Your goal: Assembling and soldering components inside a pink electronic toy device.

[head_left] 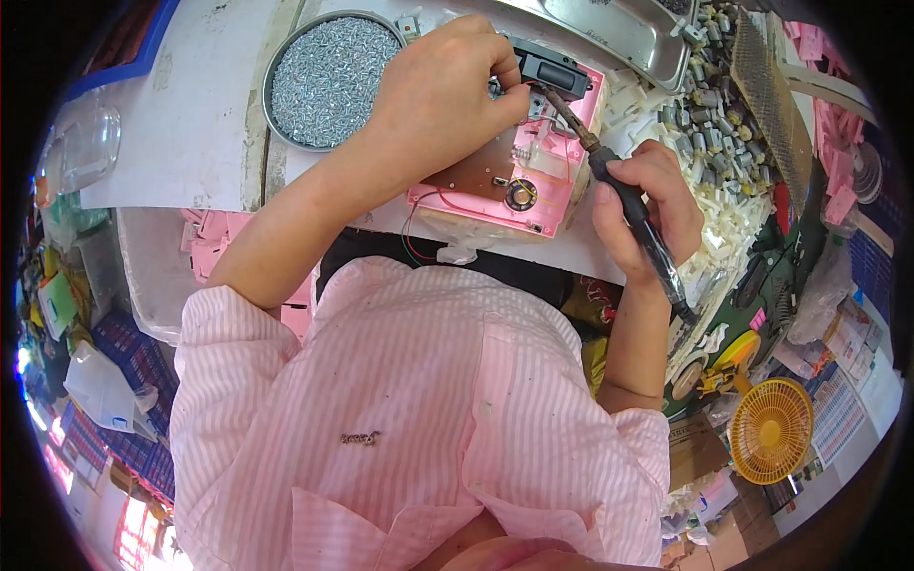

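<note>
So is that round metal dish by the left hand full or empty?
Full. The round metal dish is heaped almost to its rim with small silvery screws, beside the left hand.

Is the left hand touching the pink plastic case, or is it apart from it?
Touching. In the head view the left hand lies on the pink plastic case, its fingers pressing parts near the upper edge, with no gap visible.

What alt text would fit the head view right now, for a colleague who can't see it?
A person's right hand holds a soldering iron with its tip inside an open pink plastic casing, which the left hand steadies from above. A round tin of small screws sits to the left.
</note>
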Demonstrator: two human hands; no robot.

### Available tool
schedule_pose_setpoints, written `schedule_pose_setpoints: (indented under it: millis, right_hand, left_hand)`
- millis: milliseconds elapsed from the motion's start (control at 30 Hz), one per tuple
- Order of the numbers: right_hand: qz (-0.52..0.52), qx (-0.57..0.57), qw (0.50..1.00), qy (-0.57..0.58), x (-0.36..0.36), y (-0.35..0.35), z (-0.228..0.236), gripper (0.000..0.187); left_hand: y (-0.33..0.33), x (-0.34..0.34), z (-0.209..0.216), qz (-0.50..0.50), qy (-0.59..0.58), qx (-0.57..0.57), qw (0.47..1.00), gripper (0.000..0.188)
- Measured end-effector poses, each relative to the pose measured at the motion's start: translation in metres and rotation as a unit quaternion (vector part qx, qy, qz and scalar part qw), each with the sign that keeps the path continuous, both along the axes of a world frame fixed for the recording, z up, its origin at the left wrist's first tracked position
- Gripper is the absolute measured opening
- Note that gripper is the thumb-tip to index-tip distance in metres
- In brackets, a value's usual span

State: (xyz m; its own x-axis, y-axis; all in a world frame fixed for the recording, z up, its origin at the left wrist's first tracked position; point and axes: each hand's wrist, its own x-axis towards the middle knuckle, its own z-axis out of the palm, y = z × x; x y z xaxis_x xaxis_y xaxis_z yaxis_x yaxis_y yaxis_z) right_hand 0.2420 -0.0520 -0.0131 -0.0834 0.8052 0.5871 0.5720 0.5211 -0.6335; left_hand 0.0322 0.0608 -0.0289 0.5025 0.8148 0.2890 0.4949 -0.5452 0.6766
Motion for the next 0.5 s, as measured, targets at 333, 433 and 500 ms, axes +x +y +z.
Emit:
schedule_pose_setpoints:
  millis: [333,433,500]
  right_hand:
    - [0.038,-0.049,0.998,0.017,0.012,-0.008,0.001,0.026]
    - [0.042,-0.05,0.998,0.019,0.013,-0.008,0.0,0.026]
    - [0.04,-0.051,0.998,0.022,0.012,-0.008,0.001,0.026]
  left_hand:
    - [0.0,0.0,-0.001,0.001,-0.005,0.009,1.0,0.016]
    - [0.0,0.0,-0.002,0.002,-0.002,0.011,1.0,0.016]
    - [-0.001,0.0,-0.001,0.003,0.003,0.01,1.0,0.016]
